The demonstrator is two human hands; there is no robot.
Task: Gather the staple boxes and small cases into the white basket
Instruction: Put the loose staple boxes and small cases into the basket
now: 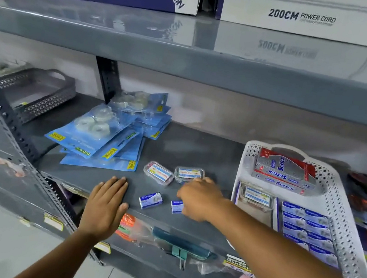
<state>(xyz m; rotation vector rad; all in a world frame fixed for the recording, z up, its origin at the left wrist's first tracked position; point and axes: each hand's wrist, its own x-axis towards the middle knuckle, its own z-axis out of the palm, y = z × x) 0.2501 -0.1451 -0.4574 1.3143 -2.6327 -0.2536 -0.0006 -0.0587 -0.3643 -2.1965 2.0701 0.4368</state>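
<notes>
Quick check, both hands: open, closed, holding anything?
Left hand: open, flat on the shelf edge, holding nothing.
Right hand: fingers curled over a small case; grip cannot be told.

- Light is even and fairly bright, diffuse, with no hard-edged shadows.
- The glossy upper shelf [194, 34] mirrors the boxes standing on it; the "200CM" lettering shows reversed as a pale reflection.
- The lower shelf [195, 150] lies in softer shade under the upper one, darkest toward its back left corner.
- Wide-angle distortion bows the shelf edges, strongest at the frame's corners.
- The right hand [199, 199] is slightly motion-blurred.
- Fine print on labels is soft and unreadable.
</notes>
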